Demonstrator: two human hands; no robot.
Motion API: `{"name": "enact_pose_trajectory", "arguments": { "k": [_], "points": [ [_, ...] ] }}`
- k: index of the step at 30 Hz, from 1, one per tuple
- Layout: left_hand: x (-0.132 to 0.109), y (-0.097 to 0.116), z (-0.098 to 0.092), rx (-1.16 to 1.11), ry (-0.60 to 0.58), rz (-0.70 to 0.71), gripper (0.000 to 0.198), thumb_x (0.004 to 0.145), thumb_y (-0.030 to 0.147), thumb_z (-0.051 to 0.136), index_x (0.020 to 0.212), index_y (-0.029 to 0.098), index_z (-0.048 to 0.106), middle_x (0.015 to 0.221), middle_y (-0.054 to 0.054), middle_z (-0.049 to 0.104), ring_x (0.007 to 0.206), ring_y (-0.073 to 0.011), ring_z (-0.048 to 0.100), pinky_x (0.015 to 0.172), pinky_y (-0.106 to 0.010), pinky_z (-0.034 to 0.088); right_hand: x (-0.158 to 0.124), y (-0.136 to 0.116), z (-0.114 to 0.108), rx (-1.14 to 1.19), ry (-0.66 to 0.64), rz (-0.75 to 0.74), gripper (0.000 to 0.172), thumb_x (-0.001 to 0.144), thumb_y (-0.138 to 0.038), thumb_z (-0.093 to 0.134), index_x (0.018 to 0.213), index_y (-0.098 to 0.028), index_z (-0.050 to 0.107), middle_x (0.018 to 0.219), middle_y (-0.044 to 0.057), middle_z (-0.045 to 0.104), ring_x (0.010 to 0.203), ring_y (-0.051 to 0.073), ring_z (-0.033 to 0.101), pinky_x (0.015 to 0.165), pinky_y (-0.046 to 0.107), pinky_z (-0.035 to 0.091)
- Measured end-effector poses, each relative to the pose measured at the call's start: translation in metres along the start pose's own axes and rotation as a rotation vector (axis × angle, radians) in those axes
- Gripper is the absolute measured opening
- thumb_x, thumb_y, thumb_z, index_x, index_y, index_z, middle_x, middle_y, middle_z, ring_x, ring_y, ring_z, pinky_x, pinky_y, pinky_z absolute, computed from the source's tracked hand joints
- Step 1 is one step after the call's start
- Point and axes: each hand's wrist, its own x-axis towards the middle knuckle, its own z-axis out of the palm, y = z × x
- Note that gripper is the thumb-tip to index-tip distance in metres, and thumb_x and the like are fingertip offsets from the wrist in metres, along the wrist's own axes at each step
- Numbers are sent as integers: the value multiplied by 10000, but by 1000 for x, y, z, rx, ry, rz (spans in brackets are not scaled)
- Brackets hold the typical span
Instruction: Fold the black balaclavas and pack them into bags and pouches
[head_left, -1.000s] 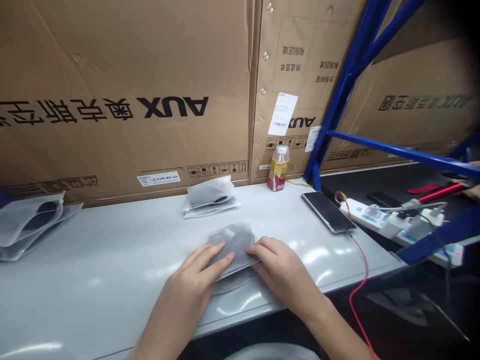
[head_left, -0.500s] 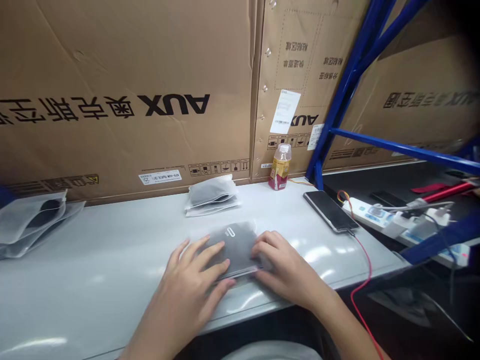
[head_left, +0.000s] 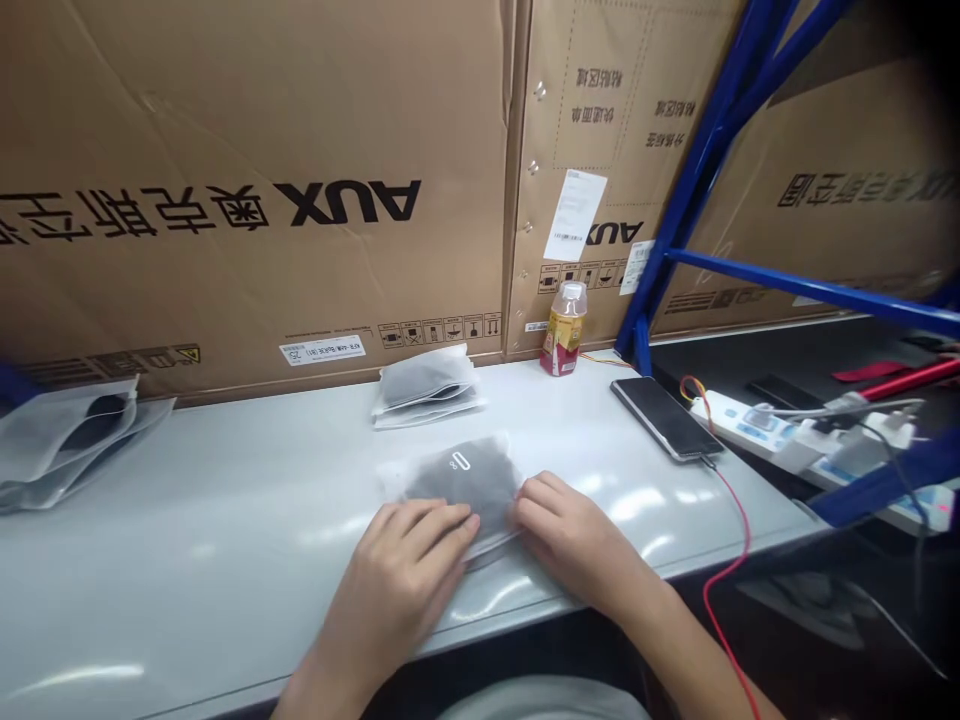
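Observation:
A frosted plastic bag [head_left: 471,470] with a dark item inside and a small white mark lies near the table's front edge, in front of me. My left hand [head_left: 412,555] is closed at its near left corner, fingers together over the top and thumb hidden underneath. At the right edge, my right hand [head_left: 559,530] has its fingers curled in and grips the bag's side; its fingertips are partly hidden. Just beyond lies a small stack of similar frosted bags [head_left: 427,385]. More frosted bags [head_left: 64,440] with something black inside lie at the far left.
Large cardboard boxes [head_left: 247,120] stand along the back of the white table [head_left: 225,560]. A drink bottle [head_left: 564,332] stands by them. On the right are a phone [head_left: 666,418] with a red cable, a power strip [head_left: 761,430] with plugs, and a blue metal frame [head_left: 675,240].
My left hand has shifted down and drawn its spread fingers together at the bag's near corner. My right hand has closed more at the right edge, its thumb now out of sight.

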Motion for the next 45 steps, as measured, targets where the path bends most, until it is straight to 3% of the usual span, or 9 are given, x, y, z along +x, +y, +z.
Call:
{"name": "enact_pose_trajectory", "arguments": {
  "k": [4, 7, 12, 16, 28, 32, 36, 41, 45],
  "points": [
    [5, -17, -15, -205, -231, -168, 394, 1103, 338, 431, 1451, 328, 615, 1543, 8, 599, 1514, -278, 443, 1222, -515, 427, 4, -12, -15, 37, 13, -18, 63, 1035, -239, 598, 1049, -232, 658, 1013, 63, 679, 973, 233, 597, 843, 380, 503],
    [11, -25, -16, -266, -328, -335, 489, 1136, 362, 299, 1616, 353, 393, 1681, 34, 412, 1617, -249, 236, 1307, -583, 267, 12, -40, -8, 26, 115, -118, 98, 1023, -213, 628, 1089, -260, 683, 1120, 40, 727, 1074, 236, 611, 920, 400, 497],
    [14, -26, -4, -283, -384, -367, 525, 1126, 385, 340, 1648, 330, 323, 1713, -3, 328, 1614, -271, 212, 1296, -590, 270, 36, -79, 29, -69, 156, -317, 165, 999, -135, 596, 882, -224, 669, 942, 17, 695, 932, 206, 592, 813, 359, 478],
    [9, -28, 0, -285, -400, -359, 534, 1130, 356, 310, 1663, 353, 272, 1723, 9, 298, 1610, -253, 221, 1294, -559, 286, 42, -71, 31, -134, 151, -328, 196, 1001, -98, 561, 863, -203, 652, 959, 52, 673, 945, 213, 581, 826, 361, 477],
    [9, -28, 0, -256, -406, -402, 552, 1119, 440, 378, 1657, 413, 256, 1713, 38, 315, 1603, -259, 225, 1289, -552, 290, -36, 39, -45, -66, 76, 74, 161, 1013, -139, 586, 942, -247, 683, 973, 62, 650, 896, 229, 581, 781, 394, 492],
    [20, -24, -6, -275, -420, -383, 508, 1109, 471, 398, 1611, 388, 393, 1669, 37, 421, 1584, -263, 306, 1286, -552, 312, -17, 24, -47, 160, 67, 193, 106, 1019, -199, 585, 1016, -251, 677, 1030, 82, 654, 967, 246, 635, 829, 415, 549],
    [41, -9, -1, -233, -335, -396, 467, 1125, 427, 323, 1505, 287, 555, 1577, -1, 565, 1563, -257, 372, 1311, -544, 262, 22, -15, -23, 296, 168, 327, 318, 1083, -248, 432, 1359, -227, 589, 1337, 126, 658, 1286, 268, 603, 1100, 489, 521],
    [48, 11, 29, -178, -313, -430, 562, 1094, 276, 309, 1647, 179, 338, 1684, -103, 394, 1578, -307, 329, 1267, -577, 340, 47, -41, 15, 222, -57, 444, 542, 1117, -342, 331, 1581, -82, 437, 1679, 171, 388, 1596, 337, 268, 1285, 588, 301],
    [36, 17, 47, -136, -325, -457, 611, 1060, 227, 299, 1661, 118, 287, 1700, -138, 349, 1592, -334, 285, 1282, -610, 281, 43, -39, 29, 208, -152, 450, 586, 1124, -373, 279, 1630, -90, 365, 1696, 135, 341, 1606, 314, 235, 1309, 585, 237]
  ]
}}
